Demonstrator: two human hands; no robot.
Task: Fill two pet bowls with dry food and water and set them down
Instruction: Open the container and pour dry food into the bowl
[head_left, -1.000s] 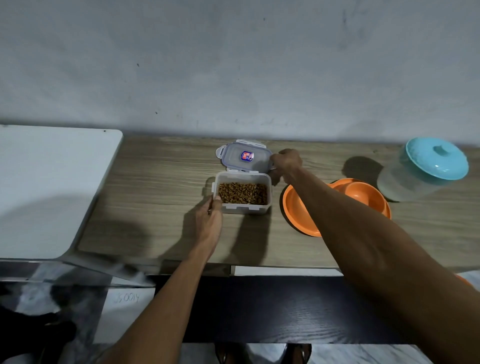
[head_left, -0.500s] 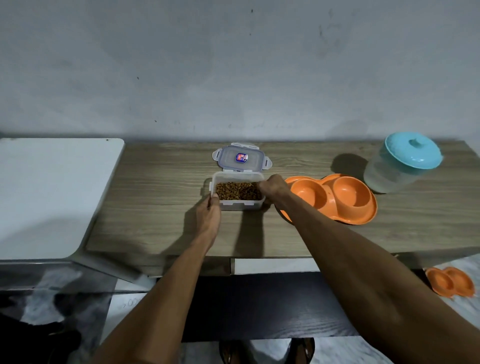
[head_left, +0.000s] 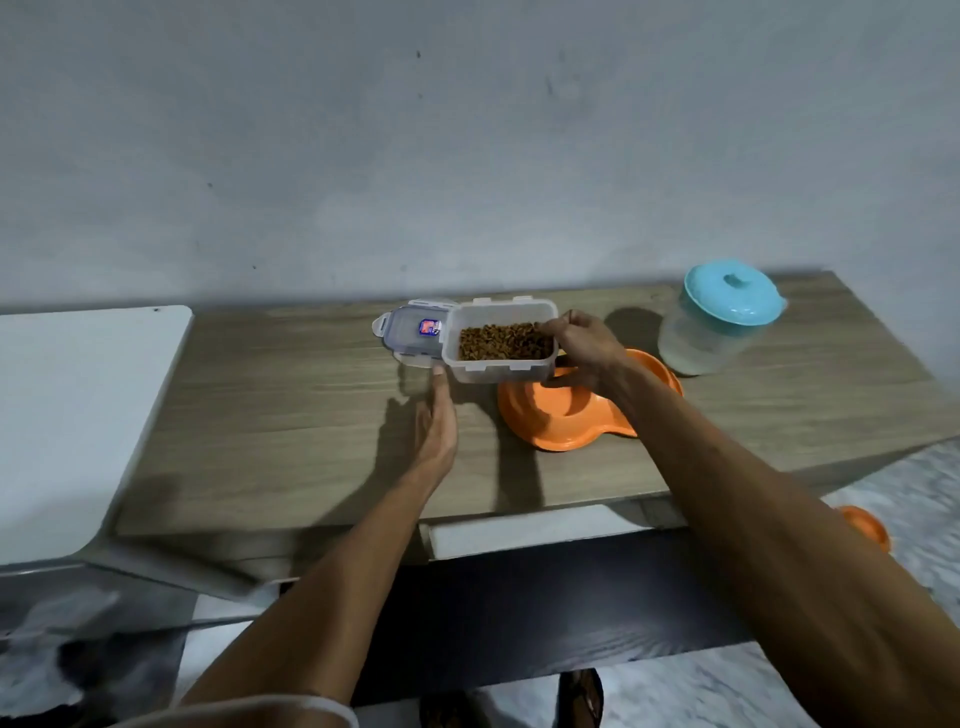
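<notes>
- My right grip (head_left: 587, 353) is closed on the clear plastic box (head_left: 498, 366). My thumb and fingers pinch its right end.
- The clear plastic box is full of small brown dry food bits (head_left: 504, 340). It has no lid on.
- I hold the box up off the brown wooden desk (head_left: 285, 405). It hangs over the far left edge of the orange plastic double bowl (head_left: 561, 421).
- The orange double bowl sits on the desk, under my right grip. The one cup of it that I can see has nothing in it. My arm hides part of the other cup.
- My left grip (head_left: 436, 431) is open and holds nothing. Its fingers are straight and point away from me.
- The tip of one left finger is just beside the clear flat lid with a small sticker (head_left: 410, 332). I cannot tell if it touches.
- That lid lies flat on the desk, just left of the box.
- A see-through round jug with a light blue top (head_left: 711, 338) stands on the desk to the right, near the grey wall (head_left: 467, 156).
- A white flat top (head_left: 78, 405) is at the left end of the desk.
- Another small orange bowl (head_left: 865, 527) sits on the floor at the right.
</notes>
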